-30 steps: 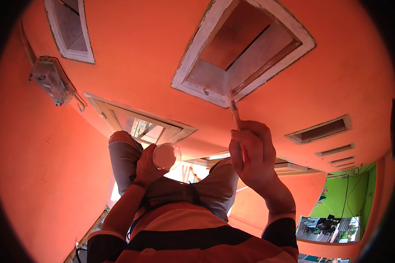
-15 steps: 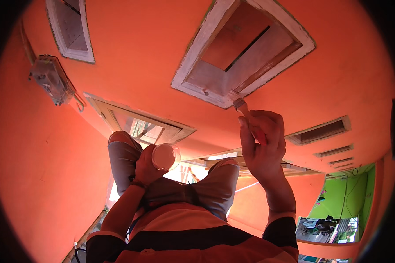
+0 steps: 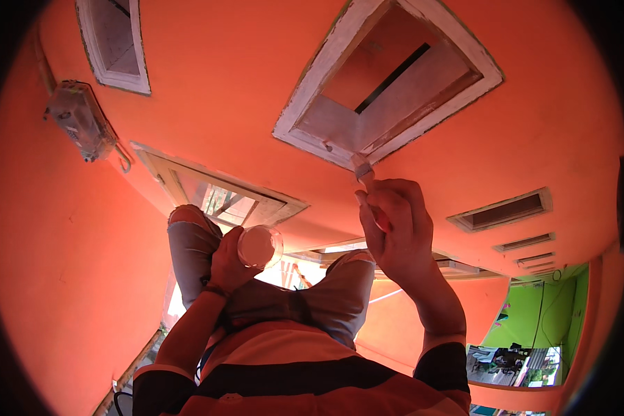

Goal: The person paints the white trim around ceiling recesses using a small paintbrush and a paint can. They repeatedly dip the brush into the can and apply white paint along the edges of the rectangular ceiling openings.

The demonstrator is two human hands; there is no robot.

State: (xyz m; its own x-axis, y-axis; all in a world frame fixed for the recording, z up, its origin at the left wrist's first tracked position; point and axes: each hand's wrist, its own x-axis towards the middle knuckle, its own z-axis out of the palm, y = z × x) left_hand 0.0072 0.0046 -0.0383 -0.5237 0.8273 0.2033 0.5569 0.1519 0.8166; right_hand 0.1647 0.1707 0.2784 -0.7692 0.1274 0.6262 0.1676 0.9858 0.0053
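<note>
Head view: the brush has slid to the outer edge of the frame's near corner, the cup held steady.
Half a second ago the right hand (image 3: 399,225) sat farther right with the brush (image 3: 365,177) tilted across the corner; now its bristles overlap the lower edge of the pale frame (image 3: 315,75), so the brushwork seems centred on that corner, though firm contact is hard to tell; its fingers are closed in a pinch on the handle, while the left hand (image 3: 227,262) has its fingers curled around a clear cup (image 3: 257,248) of pale liquid near the knee; the orange wall (image 3: 208,104) carries a grey box (image 3: 82,123) and smaller recesses (image 3: 503,209), with a green wall (image 3: 523,315) beyond at right.
</note>
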